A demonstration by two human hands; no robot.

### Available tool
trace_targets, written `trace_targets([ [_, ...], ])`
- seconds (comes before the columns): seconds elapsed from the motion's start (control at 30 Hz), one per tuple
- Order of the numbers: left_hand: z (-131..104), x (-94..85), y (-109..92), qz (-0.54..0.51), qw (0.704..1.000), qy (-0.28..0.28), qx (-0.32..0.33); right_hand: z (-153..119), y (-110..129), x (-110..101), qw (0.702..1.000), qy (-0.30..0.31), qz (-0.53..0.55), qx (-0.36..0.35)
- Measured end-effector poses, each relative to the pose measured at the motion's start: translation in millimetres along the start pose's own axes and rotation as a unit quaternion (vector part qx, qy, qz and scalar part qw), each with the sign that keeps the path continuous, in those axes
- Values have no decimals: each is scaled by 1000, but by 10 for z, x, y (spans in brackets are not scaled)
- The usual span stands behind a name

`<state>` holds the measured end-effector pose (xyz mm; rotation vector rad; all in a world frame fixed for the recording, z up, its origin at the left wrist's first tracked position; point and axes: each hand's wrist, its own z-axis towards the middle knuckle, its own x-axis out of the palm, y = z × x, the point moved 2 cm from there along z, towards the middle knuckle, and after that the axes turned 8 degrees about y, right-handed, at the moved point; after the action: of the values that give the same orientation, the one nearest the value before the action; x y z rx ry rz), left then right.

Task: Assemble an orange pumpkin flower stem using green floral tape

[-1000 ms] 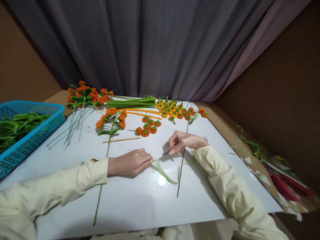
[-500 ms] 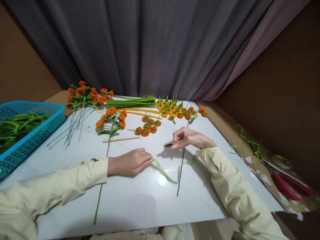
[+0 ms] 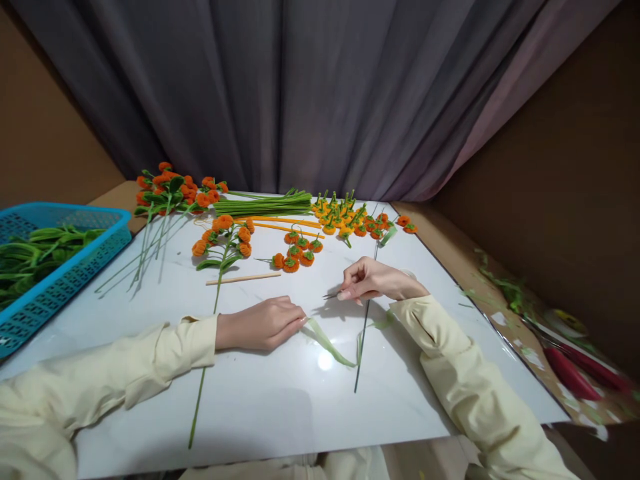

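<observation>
My left hand (image 3: 270, 325) rests low over the white board, its fingers closed on the end of a pale green tape (image 3: 327, 345). That tape trails rightward past a thin dark stem (image 3: 361, 353) lying on the board. Over the stem, my right hand (image 3: 370, 280) pinches a small dark pointed tool (image 3: 331, 295), whose tip points left; most of it is hidden by the fingers. An assembled stem (image 3: 215, 300) with orange flowers and green leaves lies by my left wrist, and its lower part passes under the sleeve.
A blue basket (image 3: 65, 267) of green leaves stands at left. Orange flowers (image 3: 295, 257), a bundle of green stems (image 3: 265, 205), yellow pieces (image 3: 340, 217) and a wooden stick (image 3: 243, 279) lie beyond my hands. Red-handled pliers (image 3: 573, 373) are at right.
My right hand has shifted slightly left, and the small tool's tip has moved a little left and looks thinner. My left hand and the tape stay where they were.
</observation>
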<state>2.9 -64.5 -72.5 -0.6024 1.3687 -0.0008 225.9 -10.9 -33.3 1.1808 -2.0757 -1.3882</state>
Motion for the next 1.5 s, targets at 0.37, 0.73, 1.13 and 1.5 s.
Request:
trace_targets([
  [0.37, 12, -6, -12, 1, 1000, 5, -5, 143, -150, 63, 997, 31, 56, 33],
  [0.73, 18, -8, -26, 5, 1000, 1, 2, 207, -221, 90, 993, 81, 83, 32],
  [1.13, 14, -16, -27, -3, 1000, 1, 2, 206, -168, 153, 987, 127, 93, 35],
  [1.5, 20, -9, -27, -3, 1000, -3, 9, 306, -135, 223, 982, 150, 105, 55],
])
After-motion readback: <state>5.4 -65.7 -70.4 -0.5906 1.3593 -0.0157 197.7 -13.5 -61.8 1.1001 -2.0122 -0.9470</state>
